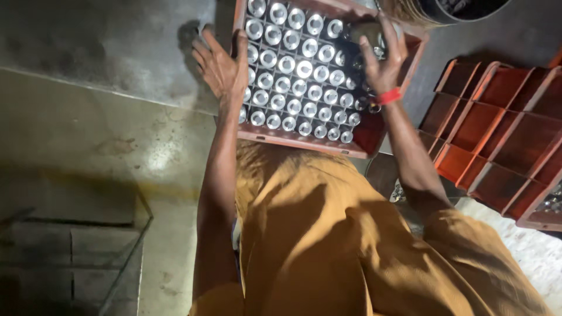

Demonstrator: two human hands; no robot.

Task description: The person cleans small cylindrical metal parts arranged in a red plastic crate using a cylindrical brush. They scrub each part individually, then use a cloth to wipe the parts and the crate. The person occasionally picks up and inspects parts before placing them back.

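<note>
A red plastic crate [293, 138] lies ahead of me, packed with rows of several shiny round metal parts [298, 70] standing on end. My left hand [219, 67] grips the crate's left wall, thumb over the rim and fingers outside. My right hand [383, 58], a red band at the wrist, rests with fingers apart on the parts at the crate's far right corner. A dark patch lies under its fingertips; whether it holds a part is unclear. My mustard-coloured clothes fill the lower middle of the view.
An empty red crate with dividers [497, 117] stands to the right, with more shiny parts at its far edge [550, 202]. A dark round bin [462, 9] is at the top right. Concrete floor with a step edge [105, 88] lies left; a dark recess [64, 263] is at lower left.
</note>
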